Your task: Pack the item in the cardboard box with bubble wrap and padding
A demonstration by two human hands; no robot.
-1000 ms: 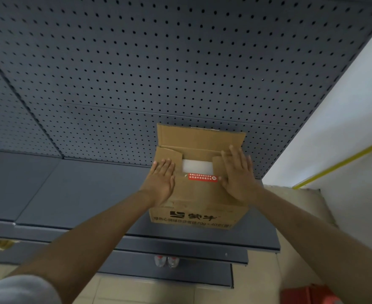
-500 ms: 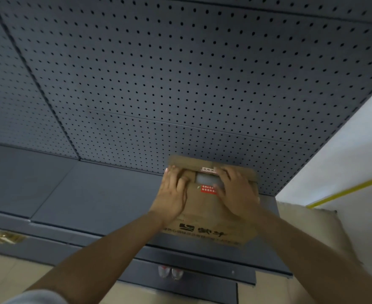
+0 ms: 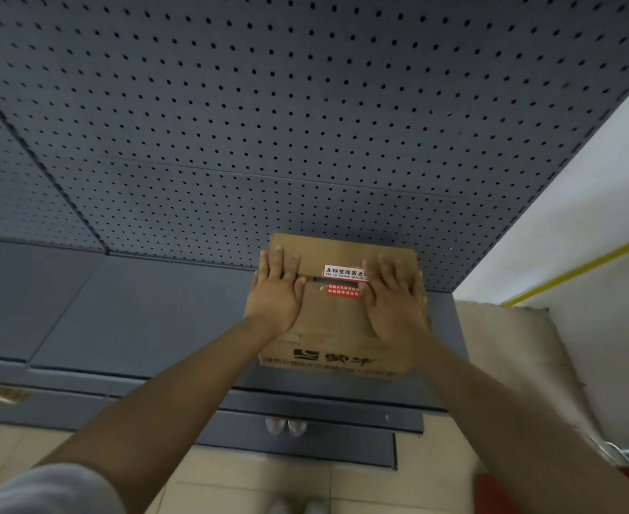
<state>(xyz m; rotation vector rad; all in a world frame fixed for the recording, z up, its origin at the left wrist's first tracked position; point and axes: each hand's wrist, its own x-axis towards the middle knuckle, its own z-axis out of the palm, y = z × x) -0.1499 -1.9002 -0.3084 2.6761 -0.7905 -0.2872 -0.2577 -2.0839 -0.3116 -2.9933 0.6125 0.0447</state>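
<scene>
On the dark shelf [image 3: 150,313], hard against the pegboard [image 3: 305,124] at its back, sits the cardboard box [image 3: 337,328], top flaps folded down and meeting at a narrow seam across the middle. Corrugated, so I judge it stiff on the walls but springy at the flaps; they'd pop up if I let go. Probably light, contents hidden now, can't tell the item or padding. Best hold would be the two side walls low down, not the flaps. White and red labels [image 3: 344,281] straddle the seam. My left hand [image 3: 277,293] lies flat on the box's left half, fingers spread and reaching over the seam onto the far flap. My right hand [image 3: 392,298] is flat on the right half, fingers splayed, covering the label ends. Both press down, gripping nothing. Below the box, a lower shelf edge, two bottle caps [image 3: 286,426], tiled floor [image 3: 261,484].
</scene>
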